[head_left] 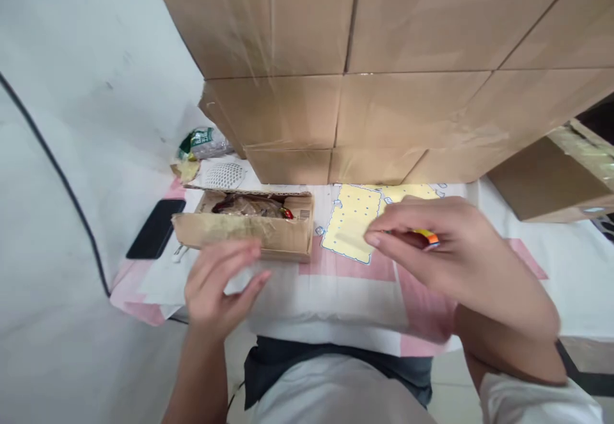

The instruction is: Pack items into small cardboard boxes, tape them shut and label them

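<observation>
Over the cloth-covered surface (355, 306), right of an uncovered carton (283, 235), our right grip (460, 261) pinches together, our left grip (213, 293) hangs spread, and a bright striped piece (428, 238) in our right fingers is mostly hidden.

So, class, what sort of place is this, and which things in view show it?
Probably a makeshift work or storage corner, possibly in a home: brown cardboard boxes stacked up, a smaller open box before them, and a patterned tablecloth underneath.

Tan box (283, 235), orange-yellow item (429, 238), pink and white cloth (348, 270), blue-dotted yellow print (352, 216)
</observation>
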`<act>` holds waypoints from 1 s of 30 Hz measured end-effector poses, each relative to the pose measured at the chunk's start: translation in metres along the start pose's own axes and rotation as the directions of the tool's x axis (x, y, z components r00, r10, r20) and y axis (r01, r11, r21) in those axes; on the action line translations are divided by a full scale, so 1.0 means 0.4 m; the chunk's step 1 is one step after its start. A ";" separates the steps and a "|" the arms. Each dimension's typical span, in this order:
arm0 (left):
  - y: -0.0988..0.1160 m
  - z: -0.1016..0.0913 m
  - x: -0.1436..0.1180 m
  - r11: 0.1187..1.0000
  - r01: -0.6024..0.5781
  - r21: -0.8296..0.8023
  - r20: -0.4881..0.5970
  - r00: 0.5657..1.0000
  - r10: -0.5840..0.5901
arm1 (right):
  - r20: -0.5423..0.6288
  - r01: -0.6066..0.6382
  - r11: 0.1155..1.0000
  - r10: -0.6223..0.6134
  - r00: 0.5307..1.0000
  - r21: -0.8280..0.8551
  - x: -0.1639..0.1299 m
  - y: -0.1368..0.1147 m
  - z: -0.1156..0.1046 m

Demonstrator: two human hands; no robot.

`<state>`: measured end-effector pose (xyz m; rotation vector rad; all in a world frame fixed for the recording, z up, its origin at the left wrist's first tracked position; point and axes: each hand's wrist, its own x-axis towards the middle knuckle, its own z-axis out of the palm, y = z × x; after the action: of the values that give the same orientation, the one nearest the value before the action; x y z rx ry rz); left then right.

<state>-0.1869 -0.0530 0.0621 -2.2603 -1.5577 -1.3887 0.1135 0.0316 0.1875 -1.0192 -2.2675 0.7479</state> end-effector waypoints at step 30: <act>-0.049 0.067 0.025 0.853 0.069 0.517 0.113 0.982 -0.148 | 0.455 -0.070 0.964 -0.057 0.889 0.258 0.321 0.049 0.205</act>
<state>-0.1842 -0.0227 0.0453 -2.0000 -1.8524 -0.7019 -0.0044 0.1218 0.1480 -0.7778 -2.4510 1.3824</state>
